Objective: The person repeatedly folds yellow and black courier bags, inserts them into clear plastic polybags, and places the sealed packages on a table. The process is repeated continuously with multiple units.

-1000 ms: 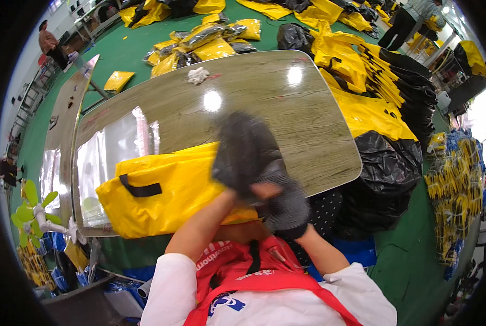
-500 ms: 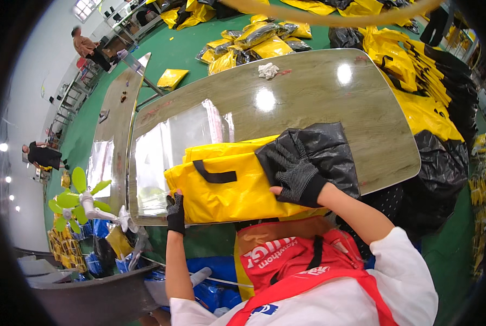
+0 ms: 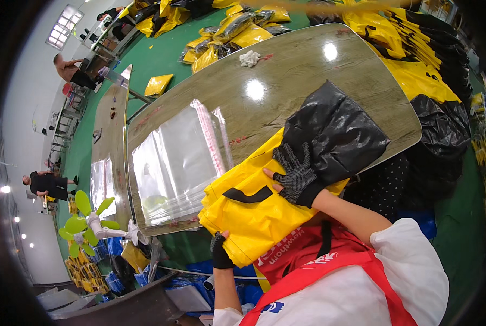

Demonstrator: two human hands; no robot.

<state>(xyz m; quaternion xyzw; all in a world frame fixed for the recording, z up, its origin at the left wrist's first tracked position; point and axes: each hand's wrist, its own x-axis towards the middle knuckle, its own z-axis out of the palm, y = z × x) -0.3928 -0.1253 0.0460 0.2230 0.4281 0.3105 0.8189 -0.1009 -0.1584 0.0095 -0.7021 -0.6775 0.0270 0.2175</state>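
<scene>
A yellow bag with a black strap [image 3: 254,204] lies over the near edge of the wooden table [image 3: 308,81]. A black padded piece [image 3: 335,136] rests on its right end. My right hand [image 3: 294,174], in a black dotted fingerless glove, lies flat where the black piece meets the yellow bag. My left hand [image 3: 219,252], also gloved, grips the bag's lower left corner at the table edge.
A stack of clear plastic sleeves [image 3: 178,163] covers the table's left part. A crumpled white cloth [image 3: 249,58] lies at the far end. Yellow and black bags [image 3: 417,54] pile up on the green floor. A green fan [image 3: 91,223] stands left. Other people stand far left.
The black piece has come down from in front of the camera onto the yellow bag. My right hand now presses flat on it, and my left hand has gripped the bag's corner.
</scene>
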